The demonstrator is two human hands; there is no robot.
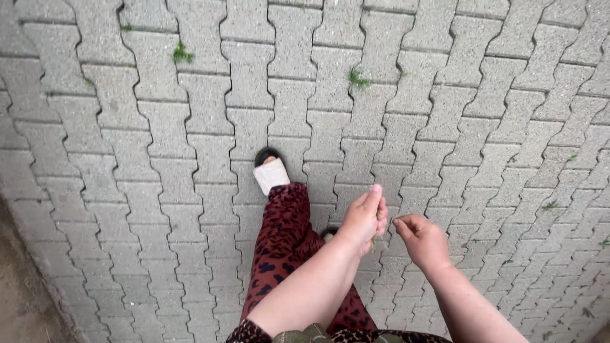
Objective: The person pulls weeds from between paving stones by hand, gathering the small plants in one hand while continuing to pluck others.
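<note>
From the head camera, looking straight down, the person is standing on grey interlocking concrete paving stones and holding both bare hands out in front at waist height.

The left hand is curling loosely, fingers bunched and thumb pressed along them, pinching what looks like a thin, dry, yellowish plant stem that is hanging just below its knuckles. The piece is too small to tell more, and how firmly it is being gripped cannot be judged.

The right hand is hovering just beside it, its fingers folded inward towards the left fingertips, nearly touching them; whether it is gripping anything is not visible.

Small green weed tufts are growing in the joints: one well beyond the fingertips, another further off to the left. Judging by these, several tufts are remaining in the ground while one scrap is already in hand.

Below the left fingers, a white open-toed sandal is stepping forward under red leopard-print trousers.
</note>
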